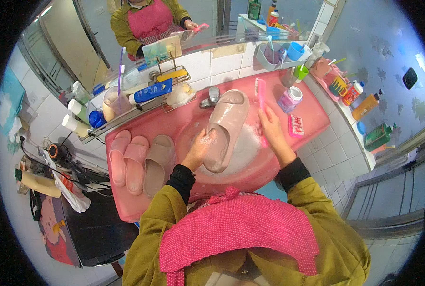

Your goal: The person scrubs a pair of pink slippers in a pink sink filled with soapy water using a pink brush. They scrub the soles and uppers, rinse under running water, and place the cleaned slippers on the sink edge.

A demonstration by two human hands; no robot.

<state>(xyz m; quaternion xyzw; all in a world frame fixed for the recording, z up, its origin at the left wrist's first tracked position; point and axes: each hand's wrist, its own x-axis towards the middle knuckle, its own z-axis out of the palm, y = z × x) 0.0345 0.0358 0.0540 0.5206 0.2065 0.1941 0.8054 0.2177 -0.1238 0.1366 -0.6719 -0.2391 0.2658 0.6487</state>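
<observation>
My left hand (200, 147) grips a wet beige slide slipper (230, 118) by its left side, over the pink washbasin (184, 143) with sudsy water (246, 152) in it. In my right hand (271, 125) is a pink brush (260, 93) with pale bristles, held upright by its handle, just right of the slipper and apart from it. On the counter left of the bowl lie two pink slippers (135, 166) and a beige slipper (159, 166), side by side. A second pink scrub brush (296, 126) rests bristles up at the right, below an open jar (290, 99).
A chrome faucet (212, 97) stands behind the bowl. A wire rack (137, 111) with tubes and bottles runs along the back left. Cups hang in a grey holder (269, 59). More bottles line a tiled ledge (359, 143) at the right. A hair dryer (60, 153) hangs at the left.
</observation>
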